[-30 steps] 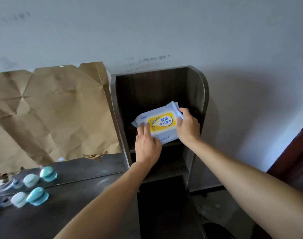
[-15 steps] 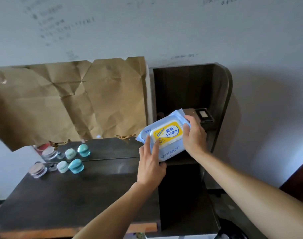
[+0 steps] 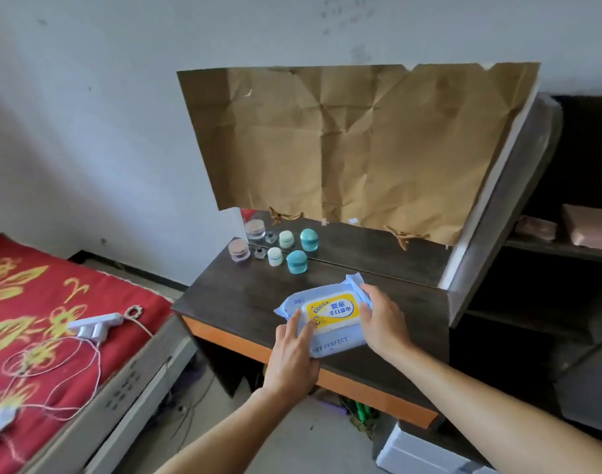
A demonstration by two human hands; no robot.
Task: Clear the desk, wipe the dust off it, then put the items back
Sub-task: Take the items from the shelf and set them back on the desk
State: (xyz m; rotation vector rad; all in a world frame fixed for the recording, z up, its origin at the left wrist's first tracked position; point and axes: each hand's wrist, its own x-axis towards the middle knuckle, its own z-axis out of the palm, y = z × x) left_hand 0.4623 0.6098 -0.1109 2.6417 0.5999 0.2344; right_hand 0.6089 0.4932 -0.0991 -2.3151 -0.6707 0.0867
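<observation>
Left hand [image 3: 292, 357] and right hand [image 3: 381, 319] grip the wipes pack [image 3: 330, 313] over the worktop [image 3: 245, 295], small jars [image 3: 297, 262] standing beyond the pack.

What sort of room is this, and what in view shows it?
Probably a bedroom: a bed with a red patterned cover stands beside a dark desk carrying cosmetic jars, its mirror mostly covered with brown paper.

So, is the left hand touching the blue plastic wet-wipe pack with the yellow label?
Touching. The head view shows the left hand with fingers lying flat on top of the blue plastic wet-wipe pack, beside its yellow label.
</observation>
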